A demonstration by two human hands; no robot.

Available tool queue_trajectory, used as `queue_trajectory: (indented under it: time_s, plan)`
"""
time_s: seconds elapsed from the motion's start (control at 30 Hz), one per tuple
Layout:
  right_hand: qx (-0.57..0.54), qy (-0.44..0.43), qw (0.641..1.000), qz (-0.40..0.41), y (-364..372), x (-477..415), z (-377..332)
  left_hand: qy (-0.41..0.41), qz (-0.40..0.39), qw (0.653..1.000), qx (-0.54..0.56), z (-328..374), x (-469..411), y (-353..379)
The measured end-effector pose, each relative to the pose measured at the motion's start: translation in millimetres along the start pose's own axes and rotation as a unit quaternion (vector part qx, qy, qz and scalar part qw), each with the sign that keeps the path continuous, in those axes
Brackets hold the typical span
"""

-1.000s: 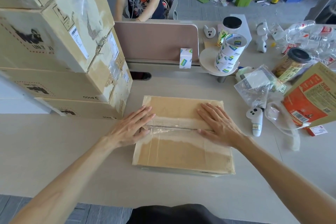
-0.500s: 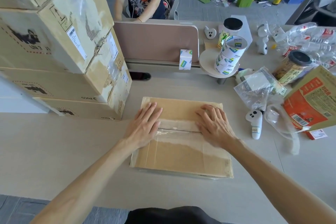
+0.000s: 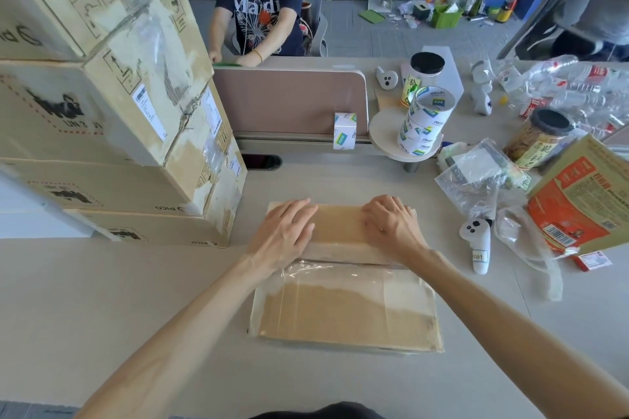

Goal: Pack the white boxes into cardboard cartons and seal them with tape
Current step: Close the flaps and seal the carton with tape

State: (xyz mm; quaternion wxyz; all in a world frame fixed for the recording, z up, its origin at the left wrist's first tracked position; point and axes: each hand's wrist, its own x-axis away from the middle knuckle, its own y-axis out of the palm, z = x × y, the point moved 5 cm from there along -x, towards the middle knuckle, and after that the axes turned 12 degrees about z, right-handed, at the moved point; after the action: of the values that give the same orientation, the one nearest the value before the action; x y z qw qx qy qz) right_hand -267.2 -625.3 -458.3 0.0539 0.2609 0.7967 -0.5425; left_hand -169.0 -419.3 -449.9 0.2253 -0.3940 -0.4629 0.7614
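One head-worn view was taken from the near edge of the table (image 3: 102, 299), close above the carton (image 3: 347, 313). It was aimed forward and down.

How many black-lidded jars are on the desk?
2. The far jar stands behind the stack of tape rolls. The right jar sits beside the orange-printed box, behind plastic bags. The clutter could hide more.

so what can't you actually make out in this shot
All in the head view:
Contents of the flat brown cardboard carton: closed, taped flaps hide them.
Whether the right hand's fingers hook over the carton's far edge: its knuckles hide the tips.
Seam's left end: the left hand covers it.
Tall stack of brown cardboard cartons: cut off by the top and left edges.
Print on the white tape roll: too small.
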Motion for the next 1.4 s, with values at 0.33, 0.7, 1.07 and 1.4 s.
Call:
queue_trajectory:
  time_s: [0.33,0.7,1.07,1.4]
  plan:
    - [-0.121,0.158,0.98,-0.012,14.6,-72.0,3.6,-0.138,-0.021,0.986,0.093,-17.3,-88.8,16.0]
    - [-0.3,0.317,0.9,0.021,22.5,-141.3,17.5,-0.276,-0.066,0.933,0.221,-25.5,-172.9,42.4]
    - [-0.464,0.352,0.813,-0.013,23.1,-179.8,3.6,-0.363,0.034,0.891,0.271,-42.3,-200.9,24.6]
    - [-0.482,0.376,0.791,-0.009,12.9,-171.7,-9.6,-0.436,0.113,0.786,0.423,-30.1,-263.9,1.2]
